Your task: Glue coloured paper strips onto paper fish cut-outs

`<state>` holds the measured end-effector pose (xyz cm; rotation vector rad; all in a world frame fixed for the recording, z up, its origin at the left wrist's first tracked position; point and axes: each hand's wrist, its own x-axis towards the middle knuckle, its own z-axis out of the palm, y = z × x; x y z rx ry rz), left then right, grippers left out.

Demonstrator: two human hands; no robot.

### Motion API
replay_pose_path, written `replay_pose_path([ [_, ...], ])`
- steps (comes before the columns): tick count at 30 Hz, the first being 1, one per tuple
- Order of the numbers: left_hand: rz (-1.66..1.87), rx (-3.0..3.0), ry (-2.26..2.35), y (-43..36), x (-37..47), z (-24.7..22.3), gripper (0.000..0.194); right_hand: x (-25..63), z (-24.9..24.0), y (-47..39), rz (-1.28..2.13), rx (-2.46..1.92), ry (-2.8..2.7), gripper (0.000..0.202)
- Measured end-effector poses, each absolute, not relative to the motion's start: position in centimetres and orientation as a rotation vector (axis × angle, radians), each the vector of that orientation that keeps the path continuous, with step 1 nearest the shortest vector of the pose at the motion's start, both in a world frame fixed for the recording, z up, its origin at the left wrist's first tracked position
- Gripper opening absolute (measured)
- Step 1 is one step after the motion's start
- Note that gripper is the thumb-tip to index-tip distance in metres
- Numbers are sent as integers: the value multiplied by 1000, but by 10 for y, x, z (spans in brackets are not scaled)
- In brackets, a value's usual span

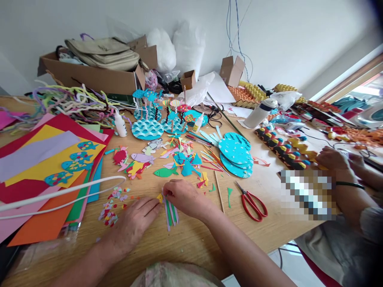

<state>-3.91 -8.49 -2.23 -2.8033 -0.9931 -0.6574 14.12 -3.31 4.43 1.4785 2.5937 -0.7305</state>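
Left hand (136, 217) lays fingers together at yellow paper fish (160, 197) near table's (193, 243) front edge, likely steadying it (pinch: can't tell); right hand (184, 197) pinches lilac-and-green paper strips (170, 215).

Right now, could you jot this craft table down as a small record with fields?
Left grip: fingertips at a yellow paper piece
Right grip: fingertips at purple and green strips
Tool: red-handled scissors, right of a wooden stick
Far left: coloured paper sheets
Far right: another person's hand
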Motion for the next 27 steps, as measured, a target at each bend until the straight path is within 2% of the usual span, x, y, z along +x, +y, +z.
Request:
replay_pose_path([
  [5, -647, -2800, -1026, -84, -40, -23, 41, 139, 41, -36, -711, 1440, 2593, 15],
  [14, -578, -2840, -1096, -86, -39, -16, 39, 129, 28, -39, -487, 1348, 2643, 23],
  [27, -746, -2913, -1218, -85, -40, -19, 42, 145, 37, -35, -791, 1528, 2614, 12],
])
